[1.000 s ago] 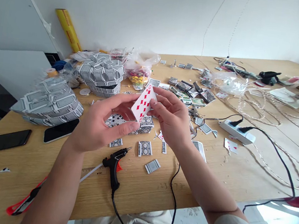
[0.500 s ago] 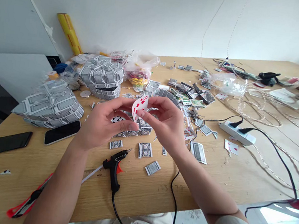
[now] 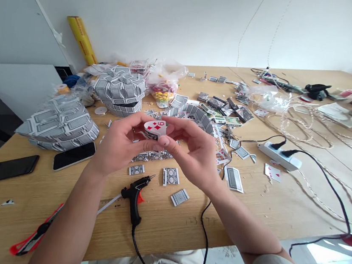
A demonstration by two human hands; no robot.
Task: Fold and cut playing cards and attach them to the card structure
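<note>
Table (image 3: 190, 221): pale wood, strewn with playing-card pieces, tools and cords.
Card-covered shapes (image 3: 63, 124): two on the left side, one nearer, one farther back.
Left hand (image 3: 120, 142): raised over the table, thumb and fingers pinching the playing card's left side.
Right hand (image 3: 191, 151): facing the other, thumb and fingers closed on the card's right side, thumb tips close together.
Yellow roll (image 3: 82, 40): leaning at the wall, back left.
Patterned card box (image 3: 150, 157): beneath the hands, partly hidden by them.
Power strip (image 3: 278, 156): right side, two black plugs in it.
Glue gun (image 3: 136, 195): lying in front of the hands, nozzle pointing away, black cord trailing to the near edge.
Phones (image 3: 74, 156): two, dark screens up, left.
Cutter (image 3: 37, 232): red and black, beside the left forearm.
Playing card (image 3: 155, 128): between both hands, bent into a curve, red diamonds showing.
Folded card pieces (image 3: 170, 176): three, near the glue gun.
</note>
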